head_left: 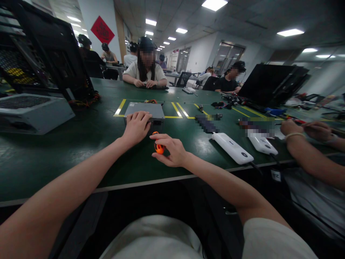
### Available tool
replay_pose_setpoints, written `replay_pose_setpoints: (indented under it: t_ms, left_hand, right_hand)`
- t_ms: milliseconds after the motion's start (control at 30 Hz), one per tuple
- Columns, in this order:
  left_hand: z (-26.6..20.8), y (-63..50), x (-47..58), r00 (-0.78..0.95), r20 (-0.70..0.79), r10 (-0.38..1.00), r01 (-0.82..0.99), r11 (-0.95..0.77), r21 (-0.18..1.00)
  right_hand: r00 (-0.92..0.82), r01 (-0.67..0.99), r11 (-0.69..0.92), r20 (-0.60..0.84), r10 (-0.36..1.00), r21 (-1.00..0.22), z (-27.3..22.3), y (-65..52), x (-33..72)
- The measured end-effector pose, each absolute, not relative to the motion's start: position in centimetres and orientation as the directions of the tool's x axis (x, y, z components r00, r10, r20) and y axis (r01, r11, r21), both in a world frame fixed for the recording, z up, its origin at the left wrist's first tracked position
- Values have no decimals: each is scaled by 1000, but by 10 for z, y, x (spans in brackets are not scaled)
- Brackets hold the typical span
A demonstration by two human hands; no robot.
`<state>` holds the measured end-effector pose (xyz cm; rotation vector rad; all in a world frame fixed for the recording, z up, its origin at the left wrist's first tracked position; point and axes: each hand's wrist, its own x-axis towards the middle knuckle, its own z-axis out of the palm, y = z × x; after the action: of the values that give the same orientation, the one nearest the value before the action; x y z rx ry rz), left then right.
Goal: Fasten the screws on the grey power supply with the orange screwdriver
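A grey metal computer power supply (144, 108) lies on the green table in front of me, its socket side facing me. My left hand (137, 126) grips its near left edge, fingers over the top and thumb down by the front face. Just to the right and nearer to me, my right hand (172, 149) holds an orange and black screwdriver (159, 147) by its handle between thumb and fingers. The screwdriver's far end sits close to the front of the power supply; whether it touches cannot be made out.
Another power supply (35, 111) and an open computer case (54, 50) stand at left. To the right lie white power banks (233, 147), a blurred-out phone (206, 124) and cables (225, 102). A co-worker's hands (292, 129) are at far right; another person (145, 68) sits opposite.
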<state>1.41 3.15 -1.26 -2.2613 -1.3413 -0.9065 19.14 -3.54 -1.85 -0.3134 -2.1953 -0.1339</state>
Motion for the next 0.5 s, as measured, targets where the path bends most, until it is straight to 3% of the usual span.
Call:
replay_pose_setpoints:
  t_ms: [100, 300, 500]
  left_hand:
    - [-13, 32, 14, 345, 683, 644, 875, -484, 14]
    - [-13, 33, 13, 348, 688, 637, 874, -485, 7]
    - [-12, 31, 13, 338, 681, 650, 873, -487, 32]
  right_hand:
    - [-595, 258, 966, 783, 182, -28, -17, -36, 191]
    - [-681, 320, 936, 722, 118, 149, -14, -38, 190]
    - [-610, 324, 945, 775, 166, 52, -19, -34, 189]
